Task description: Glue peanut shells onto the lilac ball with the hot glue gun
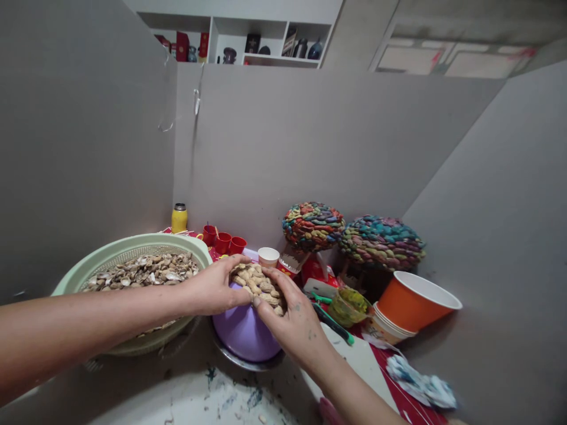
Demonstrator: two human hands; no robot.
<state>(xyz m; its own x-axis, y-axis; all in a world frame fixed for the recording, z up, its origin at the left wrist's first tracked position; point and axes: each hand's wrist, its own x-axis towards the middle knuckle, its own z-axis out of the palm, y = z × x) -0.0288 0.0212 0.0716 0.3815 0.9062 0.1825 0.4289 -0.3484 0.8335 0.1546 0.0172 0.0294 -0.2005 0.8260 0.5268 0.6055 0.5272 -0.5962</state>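
Note:
A purple upturned bowl (241,330) stands on a round metal dish, wider below than above. Whole peanuts (261,284) lie packed closely over its top. My left hand (221,287) curves around the left side of the peanuts, fingertips at the far edge and thumb near the front. From the right, my right hand (290,304) presses against the same cluster, with its fingers behind and its thumb in front. Both thumbs nearly meet at the front of the cluster. To the left, beneath my left forearm, a pale green colander (133,239) holds many empty peanut shells (150,270).
Behind stand red cups (222,242), a white paper cup (268,257) and a yellow bottle (179,218). Rightward are two colourful peanut-covered pieces (383,242), green-handled pliers (332,323), an orange paper bucket (414,304) and a stained cloth (420,381). Grey partitions (283,141) enclose the table.

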